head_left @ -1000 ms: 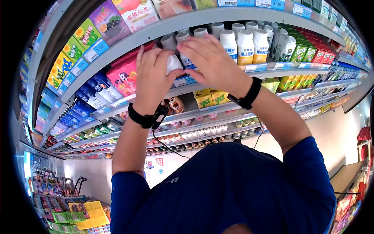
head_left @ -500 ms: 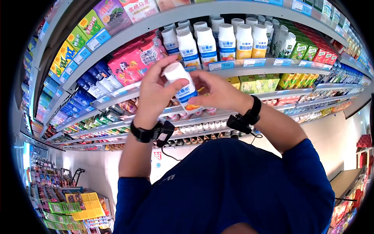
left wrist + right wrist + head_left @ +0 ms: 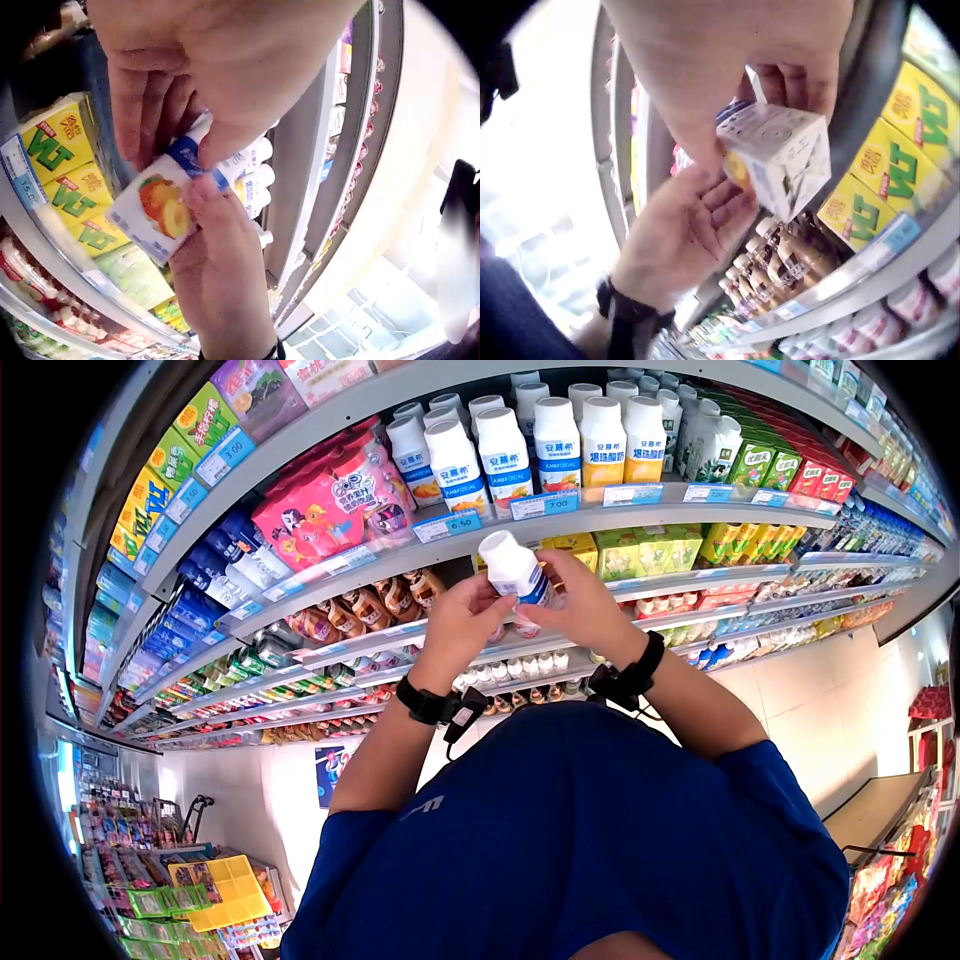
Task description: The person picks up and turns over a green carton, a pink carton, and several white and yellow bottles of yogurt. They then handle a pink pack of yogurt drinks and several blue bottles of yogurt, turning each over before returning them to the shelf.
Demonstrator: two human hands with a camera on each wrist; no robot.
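Both hands hold one white bottle (image 3: 512, 565) with a blue band, tilted in front of the shelf in the head view. My left hand (image 3: 462, 622) grips its left side, thumb across the front. My right hand (image 3: 585, 605) holds the other side and lower part. Peach pictures show on the carton-like body of the bottle (image 3: 159, 214) in the left wrist view. The right wrist view shows the flat printed base of the bottle (image 3: 791, 142), with my right hand (image 3: 735, 67) curled round it and the left hand (image 3: 682, 232) beside it.
Similar bottles (image 3: 502, 460) stand in rows on the shelf above the hands, beside a pink pack (image 3: 325, 505). A price-tagged shelf edge (image 3: 670, 515) runs just beyond the held bottle. Lower shelves carry brown bottles (image 3: 370, 610) and yellow cartons (image 3: 56, 146).
The bottle has come off the shelf area, down and to the right towards the body, both hands moving with it. Its cap side now tips up and left, and the right hand has closed round it.
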